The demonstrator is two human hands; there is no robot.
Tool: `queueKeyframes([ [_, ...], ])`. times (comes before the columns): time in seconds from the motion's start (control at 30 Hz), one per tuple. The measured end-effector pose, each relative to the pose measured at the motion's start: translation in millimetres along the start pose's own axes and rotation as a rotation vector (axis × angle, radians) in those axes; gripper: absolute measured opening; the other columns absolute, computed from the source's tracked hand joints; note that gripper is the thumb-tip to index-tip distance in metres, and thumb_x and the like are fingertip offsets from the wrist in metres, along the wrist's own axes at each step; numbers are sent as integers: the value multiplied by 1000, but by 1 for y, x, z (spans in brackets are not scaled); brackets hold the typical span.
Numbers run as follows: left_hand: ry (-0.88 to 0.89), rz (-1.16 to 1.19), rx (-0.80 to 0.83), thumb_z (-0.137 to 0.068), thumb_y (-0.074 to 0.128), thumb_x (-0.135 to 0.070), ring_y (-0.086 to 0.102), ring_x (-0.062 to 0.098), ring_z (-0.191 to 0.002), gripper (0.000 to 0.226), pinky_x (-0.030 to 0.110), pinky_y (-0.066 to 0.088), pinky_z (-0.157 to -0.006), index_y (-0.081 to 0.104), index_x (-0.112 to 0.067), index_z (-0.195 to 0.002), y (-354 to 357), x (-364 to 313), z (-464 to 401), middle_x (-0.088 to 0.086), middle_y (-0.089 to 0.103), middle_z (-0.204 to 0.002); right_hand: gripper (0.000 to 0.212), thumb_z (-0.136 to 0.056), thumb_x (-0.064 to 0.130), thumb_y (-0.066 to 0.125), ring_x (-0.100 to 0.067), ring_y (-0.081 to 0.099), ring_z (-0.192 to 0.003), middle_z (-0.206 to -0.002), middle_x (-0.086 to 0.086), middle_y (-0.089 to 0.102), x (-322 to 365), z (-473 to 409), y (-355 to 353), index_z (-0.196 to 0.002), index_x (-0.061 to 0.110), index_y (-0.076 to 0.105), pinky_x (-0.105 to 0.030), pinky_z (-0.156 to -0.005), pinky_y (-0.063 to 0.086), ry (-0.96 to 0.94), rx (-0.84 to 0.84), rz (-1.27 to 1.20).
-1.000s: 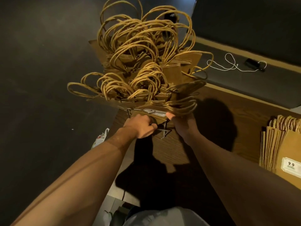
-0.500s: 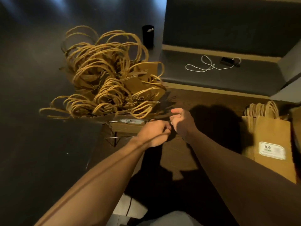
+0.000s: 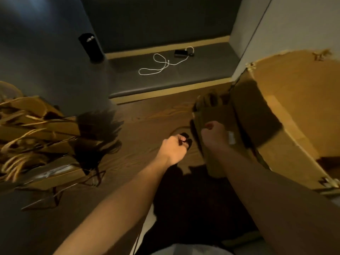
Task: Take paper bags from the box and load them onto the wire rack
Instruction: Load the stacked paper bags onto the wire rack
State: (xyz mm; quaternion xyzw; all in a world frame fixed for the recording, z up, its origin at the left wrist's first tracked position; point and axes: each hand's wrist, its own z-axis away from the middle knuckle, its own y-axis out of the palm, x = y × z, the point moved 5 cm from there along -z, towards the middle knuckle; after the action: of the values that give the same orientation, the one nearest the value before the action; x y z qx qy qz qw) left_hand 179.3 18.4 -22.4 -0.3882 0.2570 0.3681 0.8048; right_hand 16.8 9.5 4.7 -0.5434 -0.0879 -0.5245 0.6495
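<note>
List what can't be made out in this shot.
- Rack, head view: mostly buried under loaded bags; left edge cuts it off.
- Box: its inside is out of view; right edge crops it.
- Bag stack beside the box: in shadow, count unreadable; its label is blurred.
- Right hand: fingers curled over the stack, grip unclear in the dark.
- Left hand: fingertips hidden by shadow.

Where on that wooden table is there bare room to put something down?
The widest bare patch of the wooden table lies between the loaded wire rack on the left and the stack of paper bags on the right, beyond the left hand. It is crowded on the right, where the right hand is at the stack beside the cardboard box.
</note>
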Motion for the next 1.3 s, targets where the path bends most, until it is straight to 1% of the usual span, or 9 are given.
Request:
queueKeyframes([
  [0.13, -92, 15, 80, -94, 59, -30, 63, 29, -112, 34, 31, 50, -93, 56, -23, -127, 51, -21, -18, 9, 65, -122, 51, -90, 21, 55, -30, 49, -124, -136, -9, 50, -39, -29, -39, -139, 17, 44, -39, -99, 42, 120, -26, 72],
  [0.3, -129, 84, 78, -81, 62, -43, 64, 30, -111, 49, 39, 53, -96, 60, -24, -126, 89, -29, -43, 3, 69, -118, 70, -86, 23, 62, -36, 46, -129, -143, -18, 44, -64, -54, -52, -146, 6, 32, -40, -103, 39, 203, -2, 58],
  [0.47, -152, 125, 92, -79, 61, -42, 65, 33, -107, 39, 36, 52, -85, 64, -19, -110, 108, -41, -51, 8, 69, -100, 52, -89, 18, 56, -35, 59, -110, -128, -19, 56, -73, -68, -47, -136, 2, 40, -33, -79, 47, 244, 46, 25],
  [0.67, -206, 232, 68, -93, 63, -21, 64, 29, -109, 31, 23, 41, -76, 63, -11, -122, 103, -42, -53, 5, 67, -101, 33, -89, 17, 56, -33, 64, -96, -115, -19, 64, -76, -78, -43, -116, -3, 58, -29, -66, 43, 231, 56, 66],
  [0.83, -193, 256, 45, -91, 64, -17, 58, 19, -80, 25, 24, 40, -73, 67, -8, -114, 99, -41, -54, 6, 70, -96, 14, -92, 17, 55, -16, 53, -60, -87, -9, 63, -75, -77, -45, -93, 5, 61, -23, -48, 35, 188, 57, 102],
  [0.97, -163, 297, -15, -92, 64, -16, 53, 17, -74, 11, 24, 39, -69, 67, -10, -101, 92, -43, -54, -5, 56, -69, 33, -87, 26, 61, -30, 63, -92, -112, -16, 63, -67, -77, -49, -108, 0, 63, -26, -67, 39, 177, -8, 83],
  [1.1, -120, 349, -39, -90, 64, -14, 66, 23, -91, 14, 29, 50, -78, 67, -12, -104, 84, -44, -53, 3, 71, -93, 39, -88, 25, 58, -36, 57, -110, -125, -21, 56, -58, -72, -48, -115, -3, 60, -30, -77, 41, 165, -14, 89],
  [1.2, -115, 413, -125, -88, 65, -11, 64, 23, -85, 10, 29, 51, -75, 64, -13, -99, 73, -41, -51, 5, 70, -90, 42, -82, 25, 60, -35, 59, -107, -120, -18, 60, -47, -69, -46, -116, 1, 60, -35, -87, 48, 93, -30, -3],
  [1.3, -97, 528, -160, -87, 61, 1, 67, 26, -88, 21, 37, 56, -79, 60, -19, -94, 59, -40, -48, 5, 71, -93, 30, -81, 15, 67, -26, 65, -92, -105, -10, 66, -38, -67, -44, -110, 10, 61, -37, -80, 56, 60, 44, -254],
])
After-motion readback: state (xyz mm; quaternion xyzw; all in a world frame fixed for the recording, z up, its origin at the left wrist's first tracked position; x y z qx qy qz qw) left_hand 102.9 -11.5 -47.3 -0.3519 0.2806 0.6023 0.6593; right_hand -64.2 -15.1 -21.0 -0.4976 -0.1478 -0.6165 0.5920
